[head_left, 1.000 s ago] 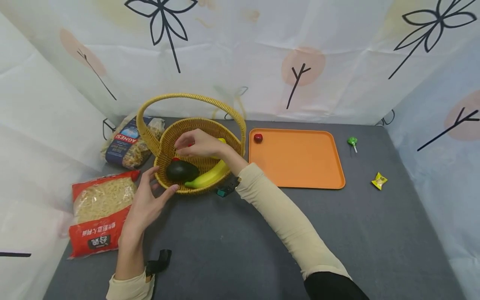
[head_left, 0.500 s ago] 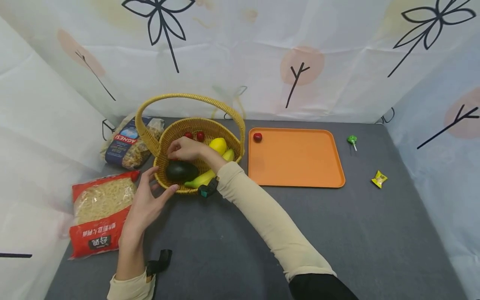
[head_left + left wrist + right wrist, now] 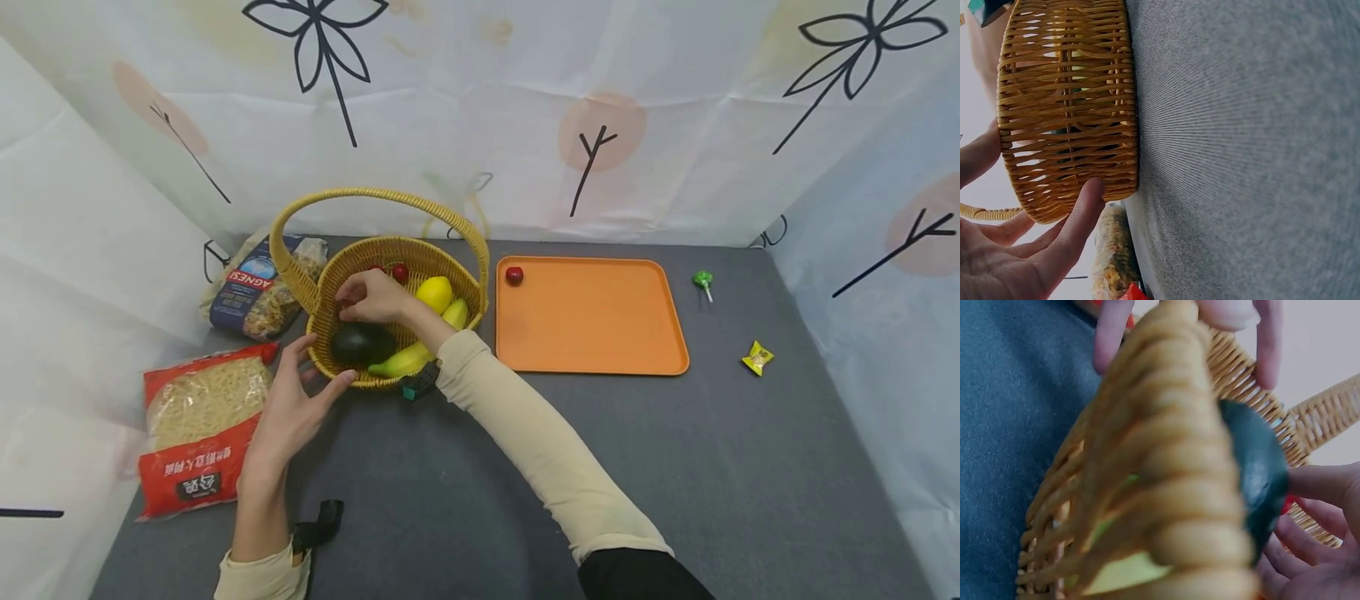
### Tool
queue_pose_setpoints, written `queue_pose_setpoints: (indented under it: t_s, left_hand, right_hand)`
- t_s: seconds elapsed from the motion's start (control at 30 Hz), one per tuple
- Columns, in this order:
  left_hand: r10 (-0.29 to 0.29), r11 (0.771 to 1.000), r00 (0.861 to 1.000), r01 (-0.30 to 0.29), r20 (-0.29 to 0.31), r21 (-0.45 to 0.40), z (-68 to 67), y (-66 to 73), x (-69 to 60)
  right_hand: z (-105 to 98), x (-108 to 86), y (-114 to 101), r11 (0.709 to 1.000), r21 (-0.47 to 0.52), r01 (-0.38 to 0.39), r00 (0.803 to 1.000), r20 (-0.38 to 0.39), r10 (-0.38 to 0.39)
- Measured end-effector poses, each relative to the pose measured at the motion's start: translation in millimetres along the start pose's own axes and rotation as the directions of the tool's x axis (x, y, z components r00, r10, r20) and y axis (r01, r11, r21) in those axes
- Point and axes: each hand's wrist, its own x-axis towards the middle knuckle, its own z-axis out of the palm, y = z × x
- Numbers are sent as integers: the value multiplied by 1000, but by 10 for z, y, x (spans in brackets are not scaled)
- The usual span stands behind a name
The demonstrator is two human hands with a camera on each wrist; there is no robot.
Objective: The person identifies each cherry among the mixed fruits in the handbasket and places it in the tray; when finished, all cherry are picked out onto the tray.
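My left hand touches the near-left side of the yellow wicker basket, thumb and fingers spread fairly straight along its rim and outer wall. Inside the basket, my right hand has its fingers curled and pinches a small red cherry, mostly hidden by the fingers. In the right wrist view a bit of the red cherry shows beside the fingers. Just in front of that hand lies a dark green avocado. Bananas, a yellow lemon and more red cherries share the basket.
Right of the basket lies an orange tray with a red cherry at its corner. Farther right are a green lollipop and a yellow-wrapped candy. Two pasta bags, one red and one blue, flank the basket's left.
My right hand has moved left and nearer within the basket, then slightly back, with a red cherry now at its fingertips. The left hand stays at the basket's side.
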Motion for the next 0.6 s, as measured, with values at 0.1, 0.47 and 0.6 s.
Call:
queue_pose_setpoints:
  t_s: [0.1, 0.47, 0.6]
  left_hand:
    - [0, 1000, 1000, 0, -1, 2, 1, -4, 0]
    - [-5, 1000, 1000, 5, 5, -1, -5, -11, 17]
    - [-10, 1000, 1000, 10, 10, -5, 4, -12, 20]
  right_hand:
    - [-22, -45, -41, 999, 25, 35, 999, -35, -34]
    - [-161, -343, -139, 991, 81, 109, 991, -87, -102]
    - [-229, -527, -154, 979, 92, 181, 981, -84, -173]
